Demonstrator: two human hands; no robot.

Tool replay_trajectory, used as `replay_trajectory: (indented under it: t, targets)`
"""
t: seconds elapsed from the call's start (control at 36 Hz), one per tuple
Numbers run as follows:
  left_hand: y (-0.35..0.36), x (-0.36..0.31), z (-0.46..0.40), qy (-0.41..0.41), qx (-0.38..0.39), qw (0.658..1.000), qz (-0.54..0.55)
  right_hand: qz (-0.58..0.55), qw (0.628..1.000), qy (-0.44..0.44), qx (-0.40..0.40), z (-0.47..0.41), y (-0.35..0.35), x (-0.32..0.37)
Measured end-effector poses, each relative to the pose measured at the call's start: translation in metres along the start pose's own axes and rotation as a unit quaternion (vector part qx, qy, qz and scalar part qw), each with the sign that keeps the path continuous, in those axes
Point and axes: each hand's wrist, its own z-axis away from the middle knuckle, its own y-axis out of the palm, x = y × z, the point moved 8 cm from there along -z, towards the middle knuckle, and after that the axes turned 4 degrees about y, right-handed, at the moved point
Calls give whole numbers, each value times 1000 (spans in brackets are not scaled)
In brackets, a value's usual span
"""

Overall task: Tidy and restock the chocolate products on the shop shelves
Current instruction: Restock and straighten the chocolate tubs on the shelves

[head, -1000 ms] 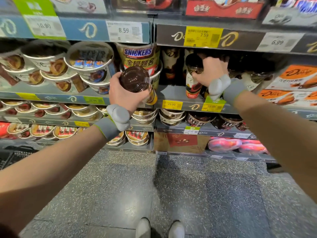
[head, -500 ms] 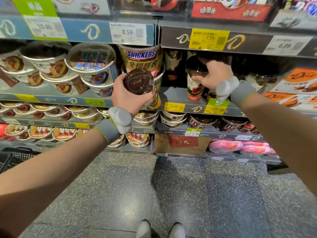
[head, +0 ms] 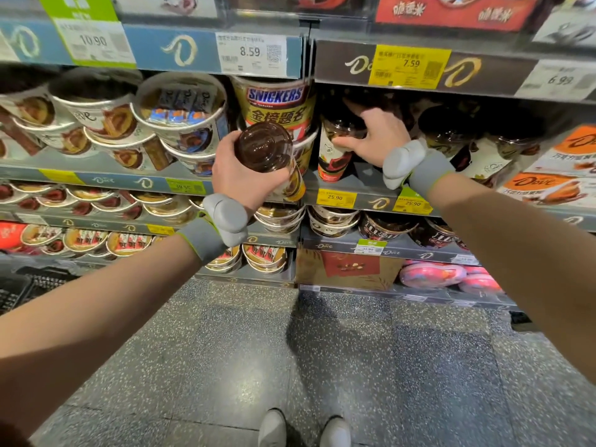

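Tiered shop shelves (head: 338, 75) with price strips reading 10.90, 8.59, 7.59 and 6.99 along the top edge. The middle shelf carries white Dove tubs (head: 180, 117) at left, a Snickers tub (head: 277, 104) at centre, and dark-lidded chocolate cups (head: 448, 130) at right. Lower shelves hold flat bowls (head: 332, 221). Near, a speckled grey floor (head: 354, 366).

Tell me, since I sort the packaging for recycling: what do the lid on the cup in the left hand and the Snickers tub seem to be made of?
Lid: looks like clear brown-tinted plastic, glossy; light glints on it and the dark contents show through. Snickers tub: probably printed paperboard with a pale rolled rim, smooth finish; plastic cannot be ruled out.
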Motion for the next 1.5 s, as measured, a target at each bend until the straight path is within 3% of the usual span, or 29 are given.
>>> replay_trajectory:
  t: [0.5, 0.61, 0.81, 1.06, 1.25, 1.5]
  targets:
    - [-1, -6, 7, 9, 16, 999, -27, -30, 999, -5, 43, -2, 12, -3]
    - [0, -7, 9, 14, 21, 999, -25, 18, 1000, -18, -9, 27, 7, -10]
    - [11, -8, 27, 25, 50, 998, -31, 23, 980, -77, -183, 99, -13, -43]
    - [59, -31, 62, 53, 84, 993, -59, 34, 984, 24, -171, 142, -28, -136]
    - [96, -47, 85, 65, 112, 988, -87, 94, 952, 81, -279, 142, -79, -179]
    - [120, -58, 94, 51, 107, 989, -88, 183, 967, 42, -171, 103, -81, -195]
